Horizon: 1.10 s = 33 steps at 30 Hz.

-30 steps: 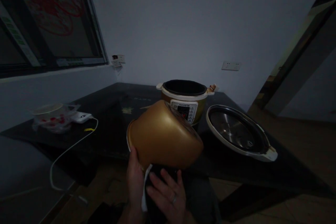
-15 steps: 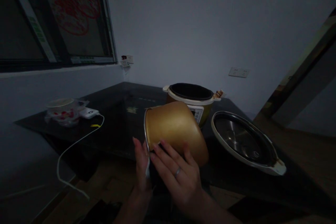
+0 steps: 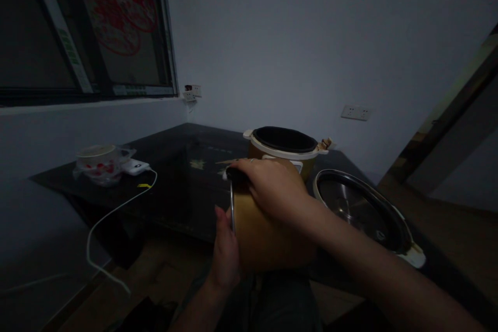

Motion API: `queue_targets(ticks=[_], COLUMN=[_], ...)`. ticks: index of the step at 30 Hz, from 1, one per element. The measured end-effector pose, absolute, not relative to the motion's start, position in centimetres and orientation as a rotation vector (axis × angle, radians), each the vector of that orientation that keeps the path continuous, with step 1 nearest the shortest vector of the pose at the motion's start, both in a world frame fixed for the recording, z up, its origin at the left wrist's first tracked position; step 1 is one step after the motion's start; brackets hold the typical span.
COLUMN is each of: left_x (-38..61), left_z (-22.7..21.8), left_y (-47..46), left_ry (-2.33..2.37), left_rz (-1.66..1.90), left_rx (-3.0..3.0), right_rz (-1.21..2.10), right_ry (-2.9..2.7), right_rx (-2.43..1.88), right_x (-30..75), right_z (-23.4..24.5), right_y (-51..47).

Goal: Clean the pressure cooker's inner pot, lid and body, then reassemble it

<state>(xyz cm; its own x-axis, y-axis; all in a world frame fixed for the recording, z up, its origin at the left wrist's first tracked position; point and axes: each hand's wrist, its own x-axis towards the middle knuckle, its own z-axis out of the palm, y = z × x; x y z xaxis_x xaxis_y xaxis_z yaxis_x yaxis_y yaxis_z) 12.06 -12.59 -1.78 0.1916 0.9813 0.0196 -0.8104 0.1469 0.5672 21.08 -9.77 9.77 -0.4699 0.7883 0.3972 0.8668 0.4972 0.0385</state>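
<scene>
Golden pot (image 3: pixel 272 238) tipped on its side! Left hand (image 3: pixel 227 249) gripping rim (image 3: pixel 232 207), right hand (image 3: pixel 268 179) arched over, clutching dark cloth (image 3: pixel 237 175). Cooker (image 3: pixel 286 153) just behind, lid (image 3: pixel 360 205) at right.

Tilted gold pot (image 3: pixel 268 241) fills the near middle, with the left hand (image 3: pixel 226 254) at its rim and the right hand (image 3: pixel 268 179) over its top. Cooker (image 3: pixel 288 153) stands directly behind it; the right forearm slants across the way to the lid (image 3: pixel 365 207). Leftward, a hand could pass over dark table (image 3: pixel 179 181) as far as a bagged bowl (image 3: pixel 99 166) and trailing white cable (image 3: pixel 112 211)
</scene>
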Motion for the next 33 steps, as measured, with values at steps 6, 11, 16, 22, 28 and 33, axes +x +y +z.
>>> queue_targets(ticks=[6,11,16,22,28,33], left_x=[11.5,10.3,9.6,8.8,8.4,8.6], left_z=[-1.7,-1.0,-0.3,0.3,0.7,0.4], left_y=[-11.8,-10.6,-9.9,-10.0,-9.9,-10.3], left_ry=[0.408,0.578,0.608,0.615,0.668,0.646], left_rz=[1.434,1.373,1.431,1.406,1.411,1.413], left_rx=[0.257,0.111,0.232,0.246,0.192,0.217], right_rz=[-0.649,-0.803,-0.853,-0.913,-0.890,-0.763], right_ry=[-2.286,-2.211,-2.323,-2.343,-2.324,-2.387], right_rx=[-0.950,-0.746,-0.545,-0.443,-0.536,-0.606], right_x=[20.3,20.7,23.8,25.0,23.8,23.6], right_z=[5.2,0.7,-4.2,-4.3,0.2,4.8], right_y=[-13.0,-15.0,-15.0,-14.2,-13.6,-12.3])
